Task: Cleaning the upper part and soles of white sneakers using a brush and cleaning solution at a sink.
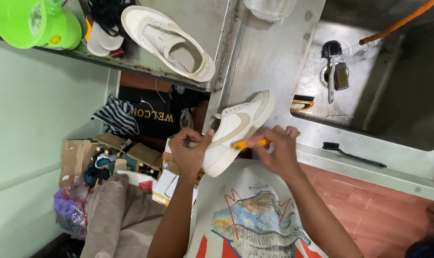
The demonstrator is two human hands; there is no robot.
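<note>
Two hands worked over the table edge: left hand (190, 152) gripped the shoe (236, 131) at its heel, right hand (276, 150) pinched an orange brush (250, 142) against its side. Risk noted: shoe overhung the edge; hard scrubbing could twist it loose.

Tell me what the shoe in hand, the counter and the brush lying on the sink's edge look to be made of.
White shoe: smooth matte upper, likely leather or a synthetic; pale rubbery sole. Counter: dull grey metal, probably stainless steel, with scuffs and soft reflections. Black brush: seemingly plastic handle and bristles; too small to be sure.
</note>
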